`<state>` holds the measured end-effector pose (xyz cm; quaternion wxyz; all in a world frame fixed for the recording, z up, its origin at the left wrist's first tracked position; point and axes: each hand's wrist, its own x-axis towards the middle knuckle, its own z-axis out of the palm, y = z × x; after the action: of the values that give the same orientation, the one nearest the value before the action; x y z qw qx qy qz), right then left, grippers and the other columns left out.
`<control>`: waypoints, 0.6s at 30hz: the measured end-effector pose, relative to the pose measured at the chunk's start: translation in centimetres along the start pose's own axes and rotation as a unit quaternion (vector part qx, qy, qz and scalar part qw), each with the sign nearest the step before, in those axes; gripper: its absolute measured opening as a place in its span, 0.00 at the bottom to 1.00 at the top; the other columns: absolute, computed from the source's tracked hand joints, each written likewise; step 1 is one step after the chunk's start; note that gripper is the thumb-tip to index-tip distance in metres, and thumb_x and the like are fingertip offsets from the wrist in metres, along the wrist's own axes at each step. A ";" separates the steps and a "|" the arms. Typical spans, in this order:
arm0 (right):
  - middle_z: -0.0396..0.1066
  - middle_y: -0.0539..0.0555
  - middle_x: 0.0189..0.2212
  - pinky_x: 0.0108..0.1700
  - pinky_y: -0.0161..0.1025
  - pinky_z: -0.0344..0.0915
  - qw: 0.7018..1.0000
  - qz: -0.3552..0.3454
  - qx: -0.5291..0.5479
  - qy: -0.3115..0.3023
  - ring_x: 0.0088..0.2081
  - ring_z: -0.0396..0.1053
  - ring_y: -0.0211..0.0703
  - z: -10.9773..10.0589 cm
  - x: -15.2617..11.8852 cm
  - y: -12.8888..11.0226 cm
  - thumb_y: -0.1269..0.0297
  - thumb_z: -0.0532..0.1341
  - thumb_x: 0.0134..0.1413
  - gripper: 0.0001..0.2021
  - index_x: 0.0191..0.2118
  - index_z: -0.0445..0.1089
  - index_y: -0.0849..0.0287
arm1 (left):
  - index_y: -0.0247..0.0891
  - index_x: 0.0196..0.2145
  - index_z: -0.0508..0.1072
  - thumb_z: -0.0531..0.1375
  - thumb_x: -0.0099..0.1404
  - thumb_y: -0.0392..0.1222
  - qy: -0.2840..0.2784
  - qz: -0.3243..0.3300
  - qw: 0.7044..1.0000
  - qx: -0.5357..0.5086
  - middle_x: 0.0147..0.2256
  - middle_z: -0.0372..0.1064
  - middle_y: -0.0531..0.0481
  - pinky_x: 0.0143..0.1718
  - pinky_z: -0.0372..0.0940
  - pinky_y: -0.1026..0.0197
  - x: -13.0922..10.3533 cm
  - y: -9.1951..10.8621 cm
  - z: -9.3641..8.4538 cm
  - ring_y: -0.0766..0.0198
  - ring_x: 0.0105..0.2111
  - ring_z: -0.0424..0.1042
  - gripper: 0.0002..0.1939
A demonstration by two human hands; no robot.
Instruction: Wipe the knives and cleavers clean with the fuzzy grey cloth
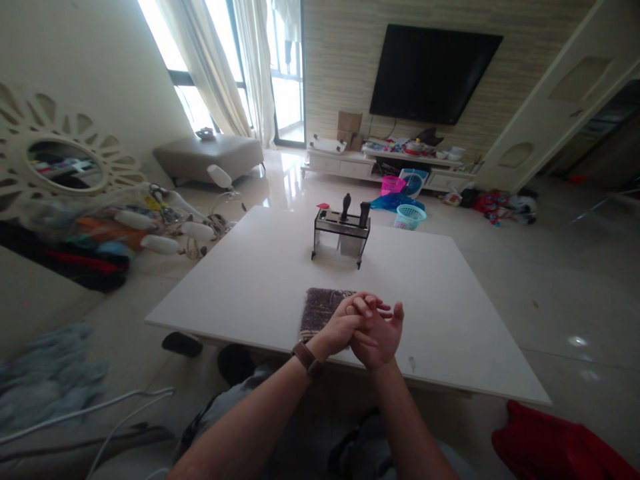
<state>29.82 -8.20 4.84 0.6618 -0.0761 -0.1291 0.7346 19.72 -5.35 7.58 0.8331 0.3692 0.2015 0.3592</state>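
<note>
Both hands meet above the front part of the white table (240, 280). My left hand (343, 327), with a brown watch strap at its wrist, has its fingers closed over the fingers of my right hand. My right hand (381, 340) is turned palm up, its thumb stretched out and its fingers apart, partly covered by the left. Just behind and left of the hands, a folded dark brown cloth (320, 307) lies on the tabletop. Farther back stands a clear-sided rack (342, 230) with black handles upright in it.
A small red piece (323, 206) shows at the rack's back left. Beyond the table are a pink basket (393, 185), a light blue basket (410, 215) and a low cabinet (345, 165). A lamp with several white shades (197, 231) lies left; red fabric (555, 443) is front right.
</note>
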 end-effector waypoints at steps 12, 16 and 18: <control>0.58 0.48 0.25 0.14 0.24 0.48 0.998 0.032 0.003 -0.053 0.25 0.57 0.38 -1.1 -0.5 -0.9 0.37 0.56 0.62 0.24 0.42 0.72 0.54 | 0.35 0.48 0.72 0.71 0.49 0.35 -0.029 0.037 0.980 0.191 0.48 0.75 0.40 0.47 0.72 0.55 0.8 -0.8 -1.6 0.50 0.50 0.75 0.27; 0.62 0.50 0.26 0.20 0.31 0.63 0.998 -0.001 -0.061 0.029 0.30 0.65 0.42 -0.8 -0.3 -0.7 0.41 0.60 0.59 0.21 0.39 0.74 0.56 | 0.35 0.44 0.74 0.67 0.54 0.34 0.018 0.083 0.912 0.401 0.37 0.75 0.48 0.42 0.68 0.60 0.6 0.4 -2.4 0.59 0.40 0.74 0.18; 0.65 0.50 0.27 0.30 0.38 0.71 0.990 -0.033 -0.107 0.080 0.33 0.69 0.44 -1.0 0.0 -0.4 0.44 0.62 0.57 0.18 0.36 0.75 0.55 | 0.36 0.46 0.75 0.64 0.57 0.34 0.028 0.095 0.879 0.466 0.37 0.76 0.49 0.42 0.68 0.60 0.3 1.0 -3.0 0.60 0.38 0.74 0.17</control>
<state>30.45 -8.04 3.98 0.6819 -0.2011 -0.1557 0.6858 17.68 -3.25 6.39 0.5206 0.7220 0.3323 0.3117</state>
